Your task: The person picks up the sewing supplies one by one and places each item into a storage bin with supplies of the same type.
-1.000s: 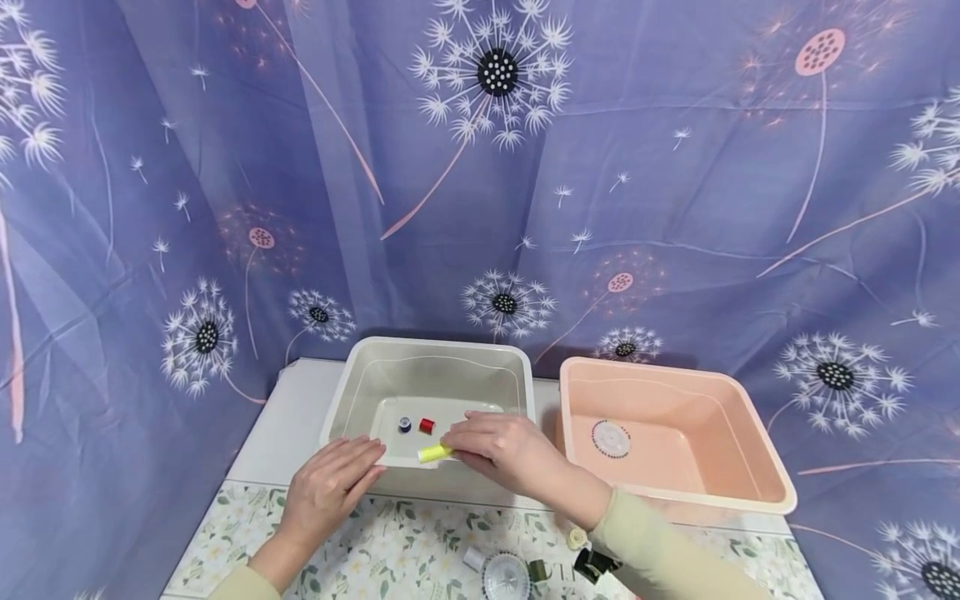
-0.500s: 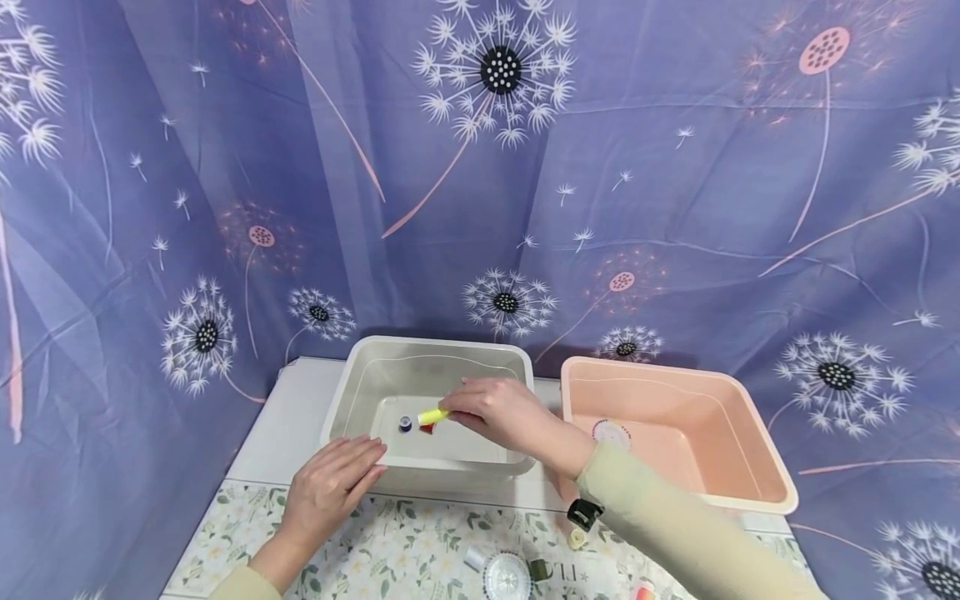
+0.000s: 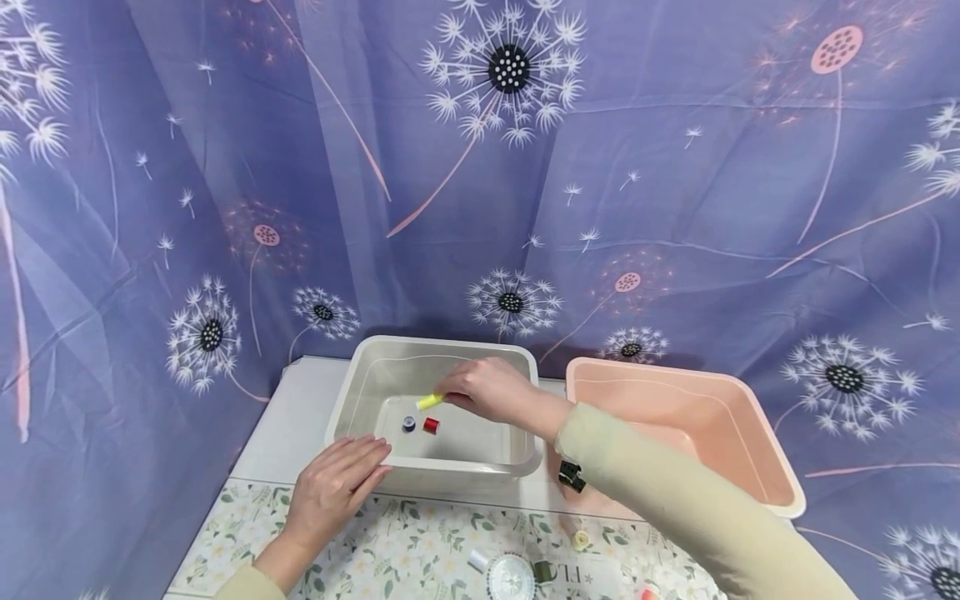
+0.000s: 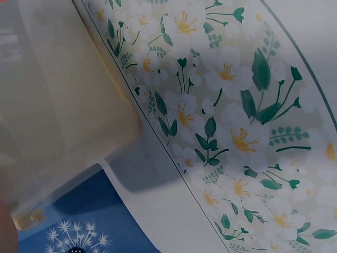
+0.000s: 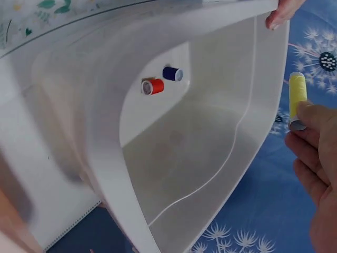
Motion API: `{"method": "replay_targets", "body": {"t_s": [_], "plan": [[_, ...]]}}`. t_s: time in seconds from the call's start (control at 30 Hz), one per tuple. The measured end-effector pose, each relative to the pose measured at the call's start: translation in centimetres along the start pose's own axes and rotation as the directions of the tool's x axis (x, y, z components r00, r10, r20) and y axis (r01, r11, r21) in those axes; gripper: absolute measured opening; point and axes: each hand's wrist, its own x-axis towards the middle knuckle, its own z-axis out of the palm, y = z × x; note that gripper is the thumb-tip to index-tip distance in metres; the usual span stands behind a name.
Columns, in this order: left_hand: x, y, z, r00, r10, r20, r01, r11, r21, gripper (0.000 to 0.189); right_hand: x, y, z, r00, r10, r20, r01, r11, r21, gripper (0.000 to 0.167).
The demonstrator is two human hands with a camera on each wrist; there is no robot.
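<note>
Over the grey basin (image 3: 450,466), my right hand (image 3: 486,388) pinches a yellow thread spool (image 3: 430,402) between thumb and fingers. The right wrist view shows that yellow spool (image 5: 298,94) with its white ends exposed. Below it, a red thread spool (image 3: 431,426) and a dark blue thread spool (image 3: 408,423) lie on the basin's floor, side by side. My left hand (image 3: 336,482) rests on the near left part of the basin's rim, fingers extended together. The left wrist view catches mostly the basin's outer wall (image 4: 68,105) and the flowered cloth.
A pink basin (image 3: 750,442) stands at the right, partly covered by my right sleeve. On the flowered cloth nearer me lie a white spool (image 3: 477,560), a round pin wheel (image 3: 512,577), a dark green spool (image 3: 543,572) and a cream spool (image 3: 581,540). A blue curtain (image 3: 420,275) hangs behind.
My right hand has moved from the basin's near rim up and farther in over it, carrying the yellow spool. My sleeve now hides the pin wheel in the pink basin. The left hand stays put.
</note>
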Motion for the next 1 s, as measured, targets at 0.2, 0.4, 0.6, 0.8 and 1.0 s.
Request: {"method": "replay_targets", "body": {"t_s": [0.2,0.4,0.6,0.8,1.0], "plan": [[0.1,0.0,0.0,1.0,0.009,-0.016,-0.009,1.0,-0.007,0.059,1.0,0.9,0.5,0.999,-0.007,0.05,0.007,1.0,-0.01,0.012],[0.1,-0.1,0.0,0.999,0.019,-0.042,-0.02,1.0,-0.012,0.057,2.0,1.6,1.5,0.993,-0.005,0.118,0.006,1.0,-0.015,0.012],[-0.1,-0.1,0.2,0.999,0.024,-0.03,-0.024,1.0,-0.007,0.057,2.8,2.1,2.5,0.982,-0.001,0.191,0.008,0.999,-0.038,0.012],[0.0,-0.2,0.3,0.999,0.022,-0.029,-0.022,1.0,-0.004,0.057,3.5,2.7,3.5,0.97,0.006,0.242,0.014,0.997,-0.079,0.012],[0.0,-0.2,0.3,0.999,0.021,-0.03,-0.021,1.0,-0.009,0.058,4.0,3.2,4.5,0.964,-0.004,0.266,0.024,0.997,-0.071,0.009]]}}
